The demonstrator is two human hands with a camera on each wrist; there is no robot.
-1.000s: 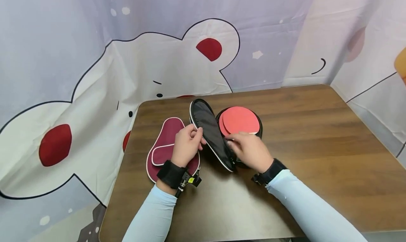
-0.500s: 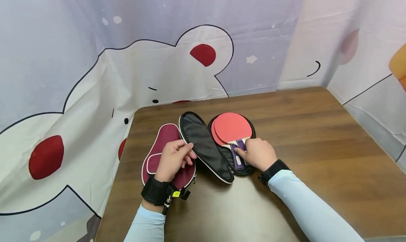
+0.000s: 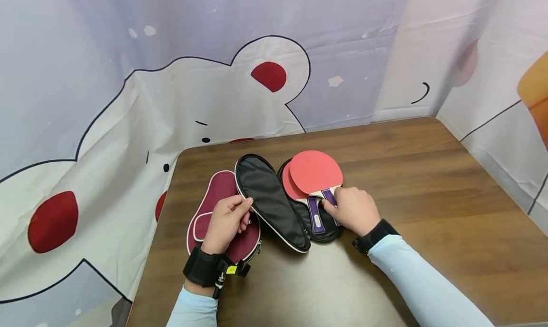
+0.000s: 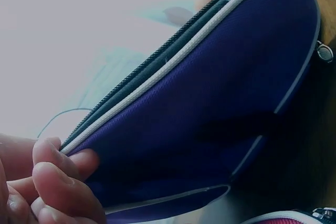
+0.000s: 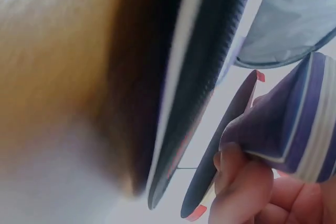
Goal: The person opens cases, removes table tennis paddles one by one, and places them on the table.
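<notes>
Two red paddles (image 3: 314, 172), two cases, two hands: right (image 3: 354, 210) gripping a paddle handle, left (image 3: 226, 221) pinching the open case's flap (image 3: 269, 201).

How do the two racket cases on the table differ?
The dark case lies unzipped, its flap held by the left hand, with two red paddles inside; the maroon case lies flat and closed. The dark case has a black lining; the maroon case shows an outer pocket. Both have white piping.

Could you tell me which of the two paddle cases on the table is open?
The dark case with white piping, holding two red paddles; the left hand pinches its raised flap. The maroon paddle-shaped case beside it lies closed and flat.
</notes>
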